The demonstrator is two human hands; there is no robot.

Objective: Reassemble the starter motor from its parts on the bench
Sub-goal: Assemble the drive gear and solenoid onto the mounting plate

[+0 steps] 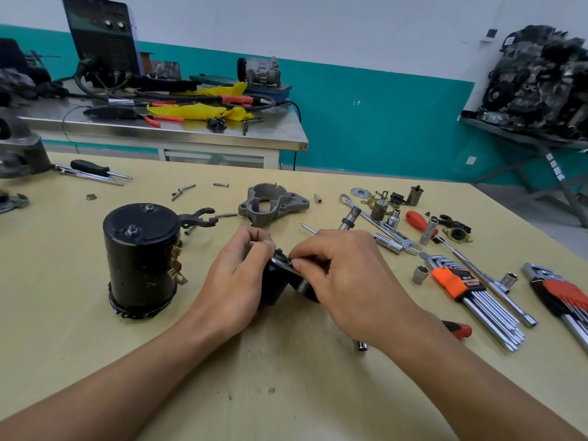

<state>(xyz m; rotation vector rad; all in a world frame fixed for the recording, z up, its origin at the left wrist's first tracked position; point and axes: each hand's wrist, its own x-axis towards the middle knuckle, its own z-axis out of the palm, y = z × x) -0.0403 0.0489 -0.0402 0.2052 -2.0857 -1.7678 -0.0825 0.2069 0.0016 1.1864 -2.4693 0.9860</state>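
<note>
A black solenoid body lies between my hands at the bench's middle. My left hand grips its left side, fingers curled over the top. My right hand pinches a small metal part at the solenoid's plate end; the part is mostly hidden by my fingers. The black cylindrical motor housing stands upright to the left, two studs on its cap. Behind my hands sits the grey cast nose housing. A black shift fork lies beside the motor housing.
Right of my hands lie wrenches, sockets, hex key sets and a red-handled screwdriver. Small parts sit at the back right. Loose bolts and a screwdriver lie back left. A steel table stands behind.
</note>
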